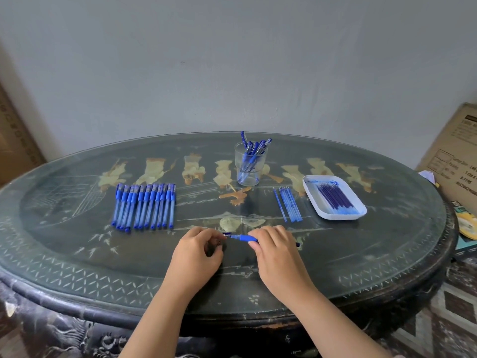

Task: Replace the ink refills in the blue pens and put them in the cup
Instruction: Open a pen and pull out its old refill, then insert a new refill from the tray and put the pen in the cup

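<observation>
My right hand (pixel 277 250) grips a blue pen (pixel 245 238) that lies crosswise just above the table near the front middle. My left hand (pixel 197 250) pinches the pen's tip end with curled fingers. A row of several blue pens (pixel 144 205) lies side by side to the left. A clear cup (pixel 249 165) at the back middle holds several blue pens upright. Several loose refills (pixel 288 204) lie right of centre. A white tray (pixel 335 197) further right holds several more refills.
The oval dark table (pixel 77 267) has a glass top with inlaid figures. A cardboard box (pixel 454 156) leans at the right edge, with printed papers (pixel 467 223) below it. Another box stands at the far left against the wall.
</observation>
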Motion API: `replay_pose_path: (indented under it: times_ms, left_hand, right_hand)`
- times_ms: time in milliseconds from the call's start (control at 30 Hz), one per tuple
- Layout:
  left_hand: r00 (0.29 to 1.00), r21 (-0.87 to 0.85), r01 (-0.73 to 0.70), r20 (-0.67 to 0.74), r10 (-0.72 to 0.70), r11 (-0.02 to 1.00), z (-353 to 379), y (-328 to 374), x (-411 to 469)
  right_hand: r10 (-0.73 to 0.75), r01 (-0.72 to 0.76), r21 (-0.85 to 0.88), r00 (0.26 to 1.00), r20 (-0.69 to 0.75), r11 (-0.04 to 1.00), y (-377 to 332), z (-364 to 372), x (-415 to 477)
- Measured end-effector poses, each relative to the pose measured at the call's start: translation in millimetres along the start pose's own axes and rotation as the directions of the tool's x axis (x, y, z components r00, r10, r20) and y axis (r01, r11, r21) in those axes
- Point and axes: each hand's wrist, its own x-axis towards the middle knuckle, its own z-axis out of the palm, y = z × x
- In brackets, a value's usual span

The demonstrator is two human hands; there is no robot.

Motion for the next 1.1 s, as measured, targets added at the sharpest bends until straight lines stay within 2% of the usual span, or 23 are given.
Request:
replay_pose_path:
  times_ms: [233, 367, 467, 567, 667, 867, 1000, 1100]
  left_hand:
    - [1.0, -0.05, 0.002, 0.001, -0.002, 0.999, -1.7, -0.5, -1.1]
    - [0.994, -0.14, -0.036, -0.103, 0.021, 0.989, -6.0, 6.1, -2.3]
    - [0.993, -0.225, -0.066, -0.111, 0.041, 0.972, -8.7, 11.0, -0.9]
    - [0.996, -0.485, 0.084, 0.04, -0.074, 0.871, -12.5, 21.1, -0.4]
    - [0.976, -0.604, 0.204, 0.189, -0.11, 0.771, -14.4, 29.8, 0.2]
    - [0.961, -0.723, 0.258, 0.259, -0.095, 0.641, -15.0, 33.6, 0.2]
    - [0.959, -0.741, 0.266, 0.266, -0.094, 0.617, -16.6, 36.0, 1.3]
    - [0.963, -0.739, 0.256, 0.248, -0.102, 0.624, -18.2, 35.3, 1.9]
  right_hand:
    - [0.01, -0.01, 0.024, 1.0, -0.012, 1.0, -1.8, -3.5, 1.0]
    - [0.142, -0.124, 0.177, 0.985, -0.094, 0.976, -4.8, -16.2, 10.8]
    - [0.349, -0.294, 0.395, 0.934, -0.073, 0.87, -15.9, -30.3, 28.4]
    - [0.463, -0.423, 0.56, 0.883, 0.078, 0.712, -32.1, -42.7, 39.0]
    - [0.49, -0.488, 0.643, 0.85, 0.195, 0.59, -42.5, -53.2, 42.9]
    - [0.519, -0.522, 0.704, 0.817, 0.251, 0.481, -48.5, -63.9, 49.4]
    - [0.516, -0.54, 0.726, 0.804, 0.296, 0.426, -52.0, -68.4, 54.3]
    - [0.531, -0.543, 0.772, 0.783, 0.324, 0.33, -50.2, -74.6, 62.5]
